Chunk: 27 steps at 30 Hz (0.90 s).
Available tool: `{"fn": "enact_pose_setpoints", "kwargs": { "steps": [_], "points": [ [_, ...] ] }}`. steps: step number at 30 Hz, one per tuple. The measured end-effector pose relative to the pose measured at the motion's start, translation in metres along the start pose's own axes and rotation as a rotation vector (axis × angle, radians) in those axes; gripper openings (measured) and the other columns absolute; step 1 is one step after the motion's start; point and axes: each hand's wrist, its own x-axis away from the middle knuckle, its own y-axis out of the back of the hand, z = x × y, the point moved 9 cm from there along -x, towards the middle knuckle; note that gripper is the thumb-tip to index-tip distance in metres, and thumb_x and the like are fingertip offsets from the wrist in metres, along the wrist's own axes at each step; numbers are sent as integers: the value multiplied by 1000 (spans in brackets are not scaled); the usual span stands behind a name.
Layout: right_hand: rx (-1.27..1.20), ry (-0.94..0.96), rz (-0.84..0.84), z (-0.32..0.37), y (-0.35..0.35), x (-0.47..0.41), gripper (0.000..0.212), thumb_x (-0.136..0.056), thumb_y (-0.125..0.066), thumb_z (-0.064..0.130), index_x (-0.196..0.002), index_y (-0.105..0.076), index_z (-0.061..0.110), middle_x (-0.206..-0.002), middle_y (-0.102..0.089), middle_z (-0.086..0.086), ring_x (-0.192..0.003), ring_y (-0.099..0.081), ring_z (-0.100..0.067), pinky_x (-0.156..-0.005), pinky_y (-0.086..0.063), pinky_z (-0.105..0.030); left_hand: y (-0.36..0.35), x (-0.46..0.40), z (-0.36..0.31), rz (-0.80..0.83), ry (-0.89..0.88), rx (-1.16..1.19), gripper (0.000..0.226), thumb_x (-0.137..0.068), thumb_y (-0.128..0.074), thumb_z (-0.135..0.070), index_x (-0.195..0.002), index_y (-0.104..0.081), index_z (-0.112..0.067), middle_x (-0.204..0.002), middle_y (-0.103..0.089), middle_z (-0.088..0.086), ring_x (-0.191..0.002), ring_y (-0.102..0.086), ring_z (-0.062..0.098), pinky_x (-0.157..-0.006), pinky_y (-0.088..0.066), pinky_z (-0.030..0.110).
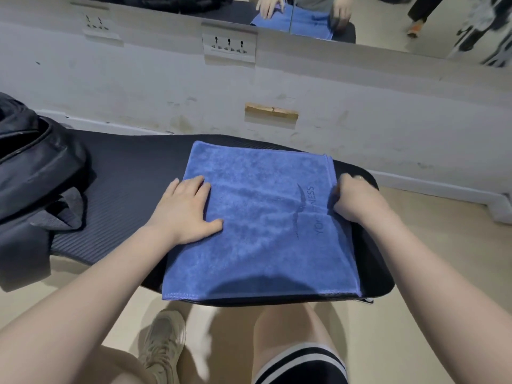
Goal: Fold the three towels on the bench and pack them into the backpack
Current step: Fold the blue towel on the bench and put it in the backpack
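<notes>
At the far left, a dark backpack [30,167] is slumping on the black padded table [124,173], its top gaping open, well apart from the work. Moving right, the left hand [185,206] is lying flat and open, fingers spread, pressing down the left edge of a blue towel [260,223]; its grip is holding nothing, only pinning. The towel is lying spread across the right end of the table, its near edge reaching the table's front edge. At the far right, the right hand [357,200] is curling closed, its grip pinching the towel's right hem. Only one towel is showing. The likely risk: pulling the right hem over while the left palm is pressing lightly could drag the cloth askew, or slide it off the table's near edge.
</notes>
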Motion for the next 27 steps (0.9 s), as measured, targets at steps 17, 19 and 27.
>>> {"fn": "enact_pose_setpoints", "kwargs": {
  "steps": [17, 19, 27],
  "points": [
    [158, 189, 25, -8, -41, 2, 62, -95, -18, 54, -148, 4, 32, -158, 10, 5, -146, 5, -16, -117, 0, -44, -20, -30, -24, 36, -99, 39, 90, -77, -7, -73, -148, 2, -19, -156, 9, 1, -144, 7, 17, -116, 4, 36],
    [170, 150, 30, -14, -35, 9, 61, -97, -24, 50, -149, -2, 27, -158, 8, -1, -146, 0, -22, -116, -5, -46, -12, -21, -36, 8, -147, 55, 75, -88, -18, -59, -147, -18, -12, -155, -14, 9, -142, -15, 27, -114, -15, 40],
    [85, 885, -204, 75, -23, 112, 38, -84, -40, 45, -82, -58, 11, -89, -54, -7, -77, -56, -28, -60, -43, -33, -10, 68, -108, -108, -644, 50, 29, -88, -37, -42, -89, -58, -21, -81, -55, 0, -64, -55, 19, -58, -45, 24]
  ]
}}
